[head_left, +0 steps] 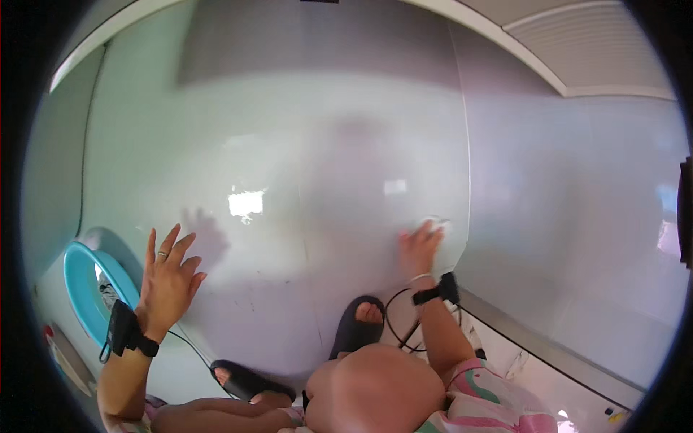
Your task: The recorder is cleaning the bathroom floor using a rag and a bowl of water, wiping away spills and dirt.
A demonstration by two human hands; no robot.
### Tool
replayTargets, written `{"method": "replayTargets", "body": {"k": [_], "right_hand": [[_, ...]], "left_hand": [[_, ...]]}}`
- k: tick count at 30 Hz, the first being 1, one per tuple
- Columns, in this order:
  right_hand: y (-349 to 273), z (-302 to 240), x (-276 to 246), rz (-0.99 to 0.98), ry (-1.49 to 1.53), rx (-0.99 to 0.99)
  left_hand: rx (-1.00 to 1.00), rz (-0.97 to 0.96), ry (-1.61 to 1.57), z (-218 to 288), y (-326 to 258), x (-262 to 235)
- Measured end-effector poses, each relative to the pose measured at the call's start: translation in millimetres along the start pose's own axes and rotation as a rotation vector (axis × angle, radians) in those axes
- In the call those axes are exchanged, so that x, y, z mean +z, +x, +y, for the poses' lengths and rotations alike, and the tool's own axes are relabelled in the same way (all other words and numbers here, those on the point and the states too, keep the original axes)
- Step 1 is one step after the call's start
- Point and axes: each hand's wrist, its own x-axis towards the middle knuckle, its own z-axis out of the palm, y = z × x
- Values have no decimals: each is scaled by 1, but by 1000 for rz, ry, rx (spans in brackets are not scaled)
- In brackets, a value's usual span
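Observation:
My left hand (pixel 168 278) is raised beside the blue basin, its fingers spread and holding nothing. A shadow of it falls on the glossy pale surface (pixel 346 187) in front of me. On the right, my right hand (pixel 420 249) presses a small white cloth (pixel 437 221) against that surface, near its right-hand seam. Most of the cloth is hidden under the fingers, and the hand is slightly blurred. Each wrist wears a black strapped device.
The blue basin (pixel 79 289) stands at the left with something grey inside. My feet in black slippers (pixel 357 328) are at the lower middle. Black cables (pixel 395 317) loop beside my right forearm. A pale panel (pixel 563 216) rises on the right, with a ledge (pixel 538 335) below it.

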Motion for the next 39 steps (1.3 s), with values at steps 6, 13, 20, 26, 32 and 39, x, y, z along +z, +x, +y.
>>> {"method": "replayTargets", "body": {"k": [6,13,20,26,32,39], "right_hand": [[-48,-188,-63,-142,144,-797],[187,-193,-38,174,193,-566],[207,-7,-22,111,179,-254],[28,61,11,135,152,97],[-51,-74,16,-4,110,-125],[-49,-209,-12,-241,419,-1023]], "left_hand": [[48,29,-74,3,-3,7],[-28,-2,-88,15,6,7],[-83,-21,-107,16,2,6],[-31,-13,-120,13,-1,5],[-31,-8,-101,13,-1,8],[-43,7,-61,9,-7,14]]}}
